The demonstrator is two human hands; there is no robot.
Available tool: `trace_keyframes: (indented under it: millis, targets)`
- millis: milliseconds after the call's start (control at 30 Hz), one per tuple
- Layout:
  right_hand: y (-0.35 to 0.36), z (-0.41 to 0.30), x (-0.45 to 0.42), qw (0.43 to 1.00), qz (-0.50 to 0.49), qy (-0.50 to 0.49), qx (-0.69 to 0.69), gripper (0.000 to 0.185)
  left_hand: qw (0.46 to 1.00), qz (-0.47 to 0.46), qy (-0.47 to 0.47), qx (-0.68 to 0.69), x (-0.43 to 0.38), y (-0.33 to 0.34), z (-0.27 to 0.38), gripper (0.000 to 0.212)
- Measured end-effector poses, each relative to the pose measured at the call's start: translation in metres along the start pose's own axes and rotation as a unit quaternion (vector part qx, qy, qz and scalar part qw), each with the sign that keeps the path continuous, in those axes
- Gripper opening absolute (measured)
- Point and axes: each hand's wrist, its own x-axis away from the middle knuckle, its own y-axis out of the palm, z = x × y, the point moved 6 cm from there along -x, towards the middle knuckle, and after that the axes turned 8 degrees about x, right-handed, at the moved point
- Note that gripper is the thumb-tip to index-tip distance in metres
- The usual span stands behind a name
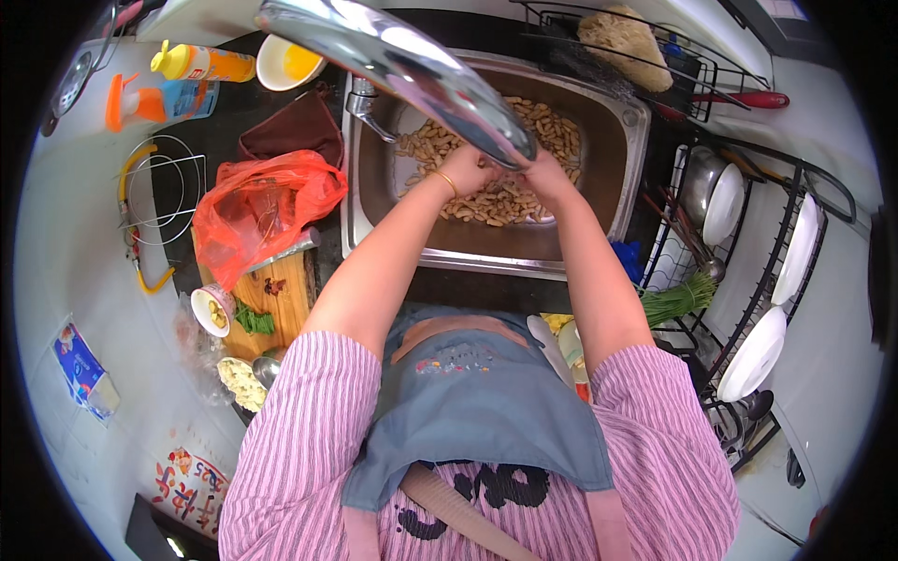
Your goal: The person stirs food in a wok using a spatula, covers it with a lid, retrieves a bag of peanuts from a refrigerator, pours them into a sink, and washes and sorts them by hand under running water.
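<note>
A stainless steel sink (603, 203) lies before me, with many unshelled peanuts (484, 208) spread over its bottom. My left hand (468, 170), a gold-coloured bangle (446, 184) at its wrist, is low among the peanuts with its fingers curled inward. Close beside it on the right is my right hand (546, 181), also down at the peanuts. The chrome faucet spout (421, 70) arches across the view, and its end covers part of both hands' fingers. Whether either hand grips any peanuts is hidden. The faucet's lever (372, 119) stands at the sink's left rim.
Left of the sink are a red plastic bag (263, 210), a wooden cutting board (287, 298) with chopped greens (254, 319), and a small bowl (210, 308). A bowl of yellow liquid (289, 63) stands behind. On the right, a black dish rack (779, 252) holds plates and green stalks (677, 299).
</note>
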Motion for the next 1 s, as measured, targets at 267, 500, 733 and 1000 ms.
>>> trace_keyframes:
  millis: [267,500,733,1000]
  targets:
    - [-0.039,0.009,-0.002,0.991,0.04,-0.065,-0.111,0.022,0.971,-0.084,-0.16,0.156,-0.013,0.039,0.027,0.032]
    - [-0.039,0.021,-0.005,0.979,0.106,-0.172,0.023,0.019,0.982,-0.09,-0.153,-0.07,-0.024,0.041,0.018,0.038]
    - [-0.086,0.084,-0.008,0.943,0.291,-0.073,-0.143,0.03,0.91,0.019,-0.205,-0.359,0.013,0.011,0.041,0.041]
    - [-0.075,0.098,-0.017,0.734,0.309,-0.019,0.605,0.037,0.917,0.048,-0.191,-0.346,0.024,0.006,-0.005,0.041]
